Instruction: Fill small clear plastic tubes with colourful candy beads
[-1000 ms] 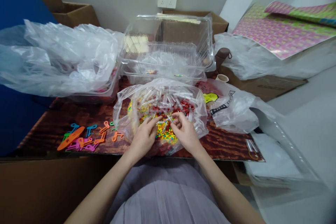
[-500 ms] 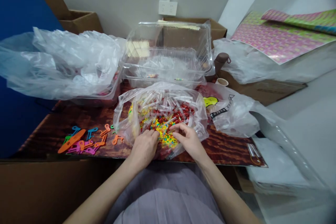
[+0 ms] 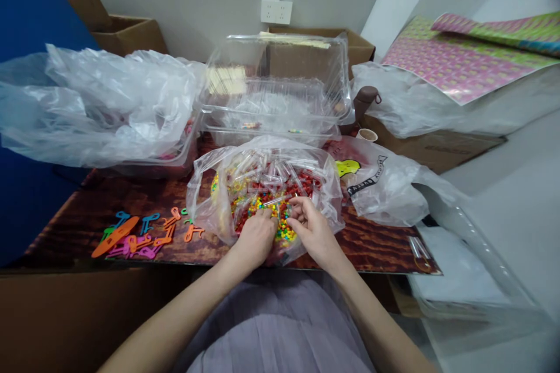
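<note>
A clear plastic bag [image 3: 203, 186] lies open on the table, filled with small yellow, red, green and blue beads [image 3: 285, 232], clear tubes [image 3: 280, 169] and red-ended tubes. My left hand [image 3: 259, 236] is over the beads, fingers curled down into them; the fingertips are hidden, and what they hold cannot be made out. Beside it on the right, my right hand [image 3: 312, 232] has thumb and fingers bent inward over the beads. At its fingertips is a slim clear tube [image 3: 276, 201], seemingly pinched.
Colourful plastic clips [image 3: 151, 221] and an orange oval piece [image 3: 114, 237] lie at left. Behind stand clear plastic trays [image 3: 271, 128] and a bag-covered tub [image 3: 175, 166]. A printed bag [image 3: 394, 192], paper cup [image 3: 366, 135] and several loose tubes [image 3: 419, 247] are at right.
My left hand has shifted slightly right and its fingers have gone deeper into the beads. A clear tube now shows at my right fingertips, which have risen a little. The view has moved slightly.
</note>
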Tool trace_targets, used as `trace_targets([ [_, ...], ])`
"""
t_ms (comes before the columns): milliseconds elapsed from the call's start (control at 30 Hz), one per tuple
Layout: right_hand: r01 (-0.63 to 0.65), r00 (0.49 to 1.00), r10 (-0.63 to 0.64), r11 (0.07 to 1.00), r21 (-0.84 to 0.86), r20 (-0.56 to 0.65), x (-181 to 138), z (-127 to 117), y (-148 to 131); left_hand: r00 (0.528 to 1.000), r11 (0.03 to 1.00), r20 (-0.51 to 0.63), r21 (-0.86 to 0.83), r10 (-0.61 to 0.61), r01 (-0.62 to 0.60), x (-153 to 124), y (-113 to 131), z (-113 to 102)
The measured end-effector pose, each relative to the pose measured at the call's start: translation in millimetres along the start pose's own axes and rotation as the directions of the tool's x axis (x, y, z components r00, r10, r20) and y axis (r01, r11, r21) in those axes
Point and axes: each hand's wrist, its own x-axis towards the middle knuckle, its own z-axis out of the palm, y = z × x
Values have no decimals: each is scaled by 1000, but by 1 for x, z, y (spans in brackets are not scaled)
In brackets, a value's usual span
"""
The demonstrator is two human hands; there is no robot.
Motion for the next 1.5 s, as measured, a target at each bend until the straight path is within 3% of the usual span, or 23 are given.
trace_targets([
  [100,-17,999,21,998,66,-49,-1,-2,3,997,985,-39,-160,-70,63,7,-2,6],
  [200,0,999,1,1000,21,-33,-4,-10,2,991,916,-36,-386,-129,105,8,-8,2],
  [367,86,996,-85,969,-230,15,-9,-17,-5,972,748,-20,-643,-232,165,1,-13,-8],
  [467,93,994,-61,909,-406,92,-12,-16,-9,966,622,-27,-770,-257,143,-4,-15,-8],
  [533,90,992,-26,840,-535,125,-13,-15,-12,961,568,-44,-814,-272,123,-9,-18,-7],
  [633,130,984,-1,678,-723,176,-13,-13,-16,947,569,-109,-818,-303,87,-17,-24,-7],
  [767,226,966,-7,502,-835,257,-8,-12,-22,923,548,-146,-832,-355,79,-28,-35,-8],
  [900,247,961,-26,526,-814,275,-3,-8,-27,921,356,-49,-929,-387,100,-33,-39,-5],
  [967,235,963,-16,545,-805,270,-2,-5,-26,926,319,-41,-944,-375,87,-33,-38,-4],
  [1033,233,962,-8,541,-808,272,-3,-2,-24,933,380,-91,-923,-349,52,-33,-36,-5],
  [1133,238,961,-4,512,-825,275,-6,0,-20,940,547,-168,-837,-298,24,-33,-31,-9],
  [1233,248,959,6,472,-846,284,-9,-2,-22,931,674,-153,-729,-331,120,-35,-28,-10],
  [1367,294,941,31,423,-857,338,-7,-3,-31,949,910,-136,-350,-286,224,-39,-21,-8],
  [1433,317,930,44,405,-858,364,-5,0,-34,968,967,-119,-155,-223,203,-39,-18,-8],
  [1500,339,922,45,387,-857,385,-2,6,-35,982,984,-92,-70,-167,161,-38,-14,-9],
])
